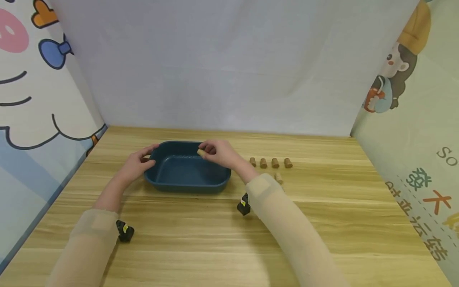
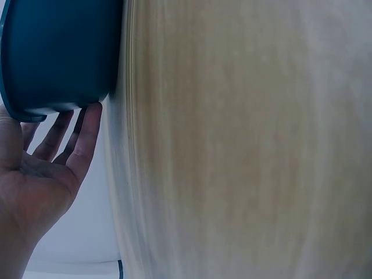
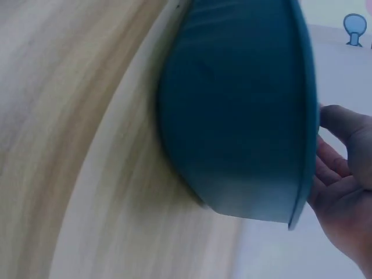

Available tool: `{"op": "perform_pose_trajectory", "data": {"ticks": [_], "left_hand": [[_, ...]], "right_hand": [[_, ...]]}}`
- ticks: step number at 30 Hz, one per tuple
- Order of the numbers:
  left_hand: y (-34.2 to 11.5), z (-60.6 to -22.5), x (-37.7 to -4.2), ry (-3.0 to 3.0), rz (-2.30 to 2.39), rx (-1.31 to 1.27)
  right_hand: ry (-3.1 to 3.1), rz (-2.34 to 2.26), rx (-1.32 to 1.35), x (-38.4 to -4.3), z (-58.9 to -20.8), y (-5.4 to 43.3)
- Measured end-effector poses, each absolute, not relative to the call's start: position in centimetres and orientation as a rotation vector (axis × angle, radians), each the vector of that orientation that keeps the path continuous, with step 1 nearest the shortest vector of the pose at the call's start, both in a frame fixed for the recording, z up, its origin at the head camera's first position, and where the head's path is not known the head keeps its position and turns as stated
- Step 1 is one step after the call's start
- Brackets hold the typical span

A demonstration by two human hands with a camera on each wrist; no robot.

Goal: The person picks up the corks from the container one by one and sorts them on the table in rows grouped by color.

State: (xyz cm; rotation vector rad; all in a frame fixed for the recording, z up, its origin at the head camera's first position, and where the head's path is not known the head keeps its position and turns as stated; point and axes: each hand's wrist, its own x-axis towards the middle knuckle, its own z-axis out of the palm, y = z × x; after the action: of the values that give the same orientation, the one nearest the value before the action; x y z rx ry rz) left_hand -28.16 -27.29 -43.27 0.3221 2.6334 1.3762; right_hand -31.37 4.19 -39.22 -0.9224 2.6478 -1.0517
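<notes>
A dark blue rectangular basin (image 1: pixel 188 189) with rounded corners stands on the wooden table. My left hand (image 1: pixel 134 166) holds its left end, thumb over the rim and fingers along the outer wall. In the left wrist view those fingers (image 2: pixel 84 139) touch the basin's side. Over the far right part of the basin, my right hand (image 1: pixel 221 153) pinches a small pale cork stopper (image 1: pixel 201 153) between thumb and fingers. The right wrist view hides the cork behind the basin wall (image 3: pixel 238 116). Inside, the visible basin floor is bare.
Several brown cork stoppers (image 1: pixel 275 163) stand in a row right of the basin. Nearer me lies a paler cork (image 1: pixel 278 177), partly behind my right sleeve (image 1: pixel 287 223). A whitish cloth (image 1: pixel 229 71) hangs behind the table, with printed panels (image 1: pixel 401 159) at the sides.
</notes>
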Motion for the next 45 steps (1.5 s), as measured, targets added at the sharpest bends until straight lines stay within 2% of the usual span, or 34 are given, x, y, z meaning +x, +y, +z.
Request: {"op": "perform_pose_trajectory", "data": {"ticks": [29, 45], "left_hand": [[-27.3, -43.4, -28.2, 2.656, 1.358, 0.335], [-27.3, -43.2, -28.2, 2.656, 1.344, 0.318]], "right_hand": [[2.684, -1.128, -1.024, -28.3, -33.6, 8.8], [2.648, -1.292, -0.911, -26.9, -31.7, 12.4]]}}
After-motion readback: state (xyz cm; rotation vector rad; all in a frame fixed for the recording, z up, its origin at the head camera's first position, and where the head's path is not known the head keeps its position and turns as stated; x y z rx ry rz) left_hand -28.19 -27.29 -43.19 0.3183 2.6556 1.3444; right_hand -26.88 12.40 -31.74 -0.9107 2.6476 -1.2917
